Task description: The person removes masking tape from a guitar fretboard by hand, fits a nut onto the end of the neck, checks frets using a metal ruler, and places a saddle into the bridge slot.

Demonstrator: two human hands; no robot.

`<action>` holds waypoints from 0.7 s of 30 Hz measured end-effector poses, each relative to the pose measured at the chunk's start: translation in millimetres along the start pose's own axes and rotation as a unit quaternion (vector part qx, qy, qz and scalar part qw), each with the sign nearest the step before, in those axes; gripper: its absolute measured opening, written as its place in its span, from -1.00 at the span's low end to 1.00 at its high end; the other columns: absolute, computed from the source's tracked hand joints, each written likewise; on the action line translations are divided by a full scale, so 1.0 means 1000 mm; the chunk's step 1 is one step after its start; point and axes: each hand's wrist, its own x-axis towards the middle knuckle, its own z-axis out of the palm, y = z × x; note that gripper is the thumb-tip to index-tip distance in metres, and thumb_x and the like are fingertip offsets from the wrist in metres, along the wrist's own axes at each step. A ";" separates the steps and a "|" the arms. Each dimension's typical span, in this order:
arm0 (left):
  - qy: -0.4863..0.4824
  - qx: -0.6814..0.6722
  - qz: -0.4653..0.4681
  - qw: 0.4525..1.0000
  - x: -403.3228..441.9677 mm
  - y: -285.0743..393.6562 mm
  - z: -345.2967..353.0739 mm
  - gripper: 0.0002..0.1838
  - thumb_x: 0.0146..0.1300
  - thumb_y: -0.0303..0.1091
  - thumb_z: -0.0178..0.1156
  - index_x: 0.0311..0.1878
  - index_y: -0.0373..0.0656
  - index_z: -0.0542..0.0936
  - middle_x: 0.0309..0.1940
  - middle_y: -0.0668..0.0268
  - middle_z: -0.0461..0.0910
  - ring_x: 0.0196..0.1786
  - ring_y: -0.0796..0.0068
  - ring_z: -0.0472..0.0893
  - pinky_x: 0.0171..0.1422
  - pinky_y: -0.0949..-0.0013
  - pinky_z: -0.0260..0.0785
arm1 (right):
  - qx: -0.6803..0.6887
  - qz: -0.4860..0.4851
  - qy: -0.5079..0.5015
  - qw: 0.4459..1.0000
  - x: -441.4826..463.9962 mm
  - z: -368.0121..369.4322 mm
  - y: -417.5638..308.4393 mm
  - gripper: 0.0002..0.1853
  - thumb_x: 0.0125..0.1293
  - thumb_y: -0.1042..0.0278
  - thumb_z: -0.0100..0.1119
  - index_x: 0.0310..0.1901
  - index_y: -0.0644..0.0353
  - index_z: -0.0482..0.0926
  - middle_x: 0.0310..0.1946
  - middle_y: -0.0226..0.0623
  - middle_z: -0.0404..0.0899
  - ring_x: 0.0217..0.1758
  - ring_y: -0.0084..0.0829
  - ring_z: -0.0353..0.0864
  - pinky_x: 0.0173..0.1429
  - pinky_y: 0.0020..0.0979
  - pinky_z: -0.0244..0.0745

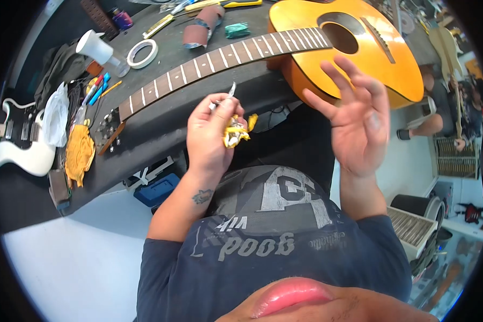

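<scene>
My left hand (214,126) is closed around a crumpled yellow and white wrapper (236,131), and a small silvery piece (232,90) sticks up past its thumb. Raised at the right, my right hand (357,118) has its fingers spread and holds nothing; it is in front of the lower edge of an orange acoustic guitar (408,70). The guitar lies on the dark workbench (241,86), its fretted neck (198,66) running down to the left beyond my left hand.
On the bench's left are a white electric guitar (35,155), a yellow cloth (80,155), pens and a white bottle (94,47). Masking tape (142,53) and rolled sandpaper (203,29) lie behind the neck. Another person's leg (429,126) shows at right.
</scene>
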 end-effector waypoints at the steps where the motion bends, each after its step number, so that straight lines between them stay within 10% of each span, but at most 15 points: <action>1: -0.046 -0.021 0.017 0.999 0.003 0.006 -0.008 -0.80 0.67 -0.38 0.12 -0.14 -0.25 0.62 -0.24 0.16 0.71 -0.34 0.41 0.71 -0.24 0.33 0.64 | -0.067 -0.017 -0.047 0.997 -0.005 -0.005 -0.003 -0.39 0.62 0.09 0.30 0.52 0.26 0.43 0.64 0.31 0.33 0.75 0.19 0.37 0.65 0.34 0.52; 5: -0.109 -0.099 -0.036 0.988 0.003 0.002 0.001 -0.67 0.57 -0.23 -0.03 -0.36 -0.15 0.45 -0.30 0.01 0.66 -0.31 0.32 0.64 -0.07 0.20 0.65 | -0.395 -0.206 -0.253 0.859 0.004 0.021 0.010 -0.28 0.43 -0.13 0.51 0.43 0.20 0.60 0.59 0.27 0.45 0.66 0.27 0.47 0.70 0.32 0.37; 6: -0.178 -0.214 -0.112 0.954 0.004 -0.008 -0.003 -0.65 0.69 -0.19 -0.05 -0.19 -0.20 0.57 -0.14 0.07 0.71 -0.13 0.32 0.71 0.11 0.14 0.67 | -0.417 -0.207 -0.262 0.845 0.002 0.037 0.020 -0.25 0.39 -0.18 0.54 0.42 0.18 0.63 0.59 0.22 0.47 0.65 0.28 0.49 0.71 0.32 0.35; 8: 0.029 0.015 -0.009 0.999 -0.027 -0.010 0.049 -0.62 0.80 -0.13 -0.06 0.15 -0.24 0.63 0.12 0.17 0.71 0.12 0.35 0.72 0.30 0.15 0.64 | -0.461 -0.200 -0.273 0.820 -0.003 0.056 0.042 -0.18 0.31 -0.28 0.58 0.42 0.16 0.67 0.59 0.10 0.52 0.63 0.29 0.52 0.72 0.31 0.33; 9: -0.021 -0.015 -0.043 0.999 -0.032 -0.012 0.043 -0.63 0.83 -0.16 -0.05 0.29 -0.24 0.60 0.22 0.21 0.68 0.20 0.38 0.70 0.37 0.17 0.61 | -0.479 -0.220 -0.272 0.805 -0.001 0.049 0.050 -0.24 0.51 -0.38 0.40 0.36 0.21 0.69 0.50 0.12 0.63 0.67 0.25 0.51 0.76 0.28 0.29; 12: -0.083 -0.171 -0.163 0.968 -0.022 -0.009 0.022 -0.67 0.84 -0.27 0.00 0.38 -0.24 0.61 0.30 0.20 0.68 0.28 0.41 0.70 0.46 0.23 0.58 | -0.524 -0.218 -0.224 0.792 0.008 0.035 0.061 -0.51 0.68 -0.07 0.28 0.29 0.21 0.73 0.32 -0.07 0.80 0.53 0.14 0.69 0.70 0.23 0.39; 15: -0.075 -0.199 -0.191 0.958 -0.023 0.000 0.020 -0.71 0.81 -0.34 0.02 0.32 -0.24 0.64 0.28 0.17 0.72 0.32 0.35 0.71 0.48 0.17 0.59 | -0.510 -0.181 -0.248 0.803 0.003 0.038 0.058 -0.50 0.40 0.21 0.51 0.33 0.17 0.74 0.31 -0.18 0.81 0.51 -0.02 0.72 0.66 0.18 0.44; 21: -0.158 -0.187 -0.175 0.954 -0.030 0.039 0.022 -0.20 0.56 -0.32 0.05 0.81 -0.28 0.16 0.68 -0.17 0.40 0.65 -0.09 0.53 0.71 -0.08 0.46 | -0.455 -0.196 -0.221 0.840 -0.003 0.033 0.054 -0.51 0.71 -0.06 0.24 0.28 0.26 0.69 0.37 0.00 0.75 0.51 0.12 0.71 0.65 0.24 0.48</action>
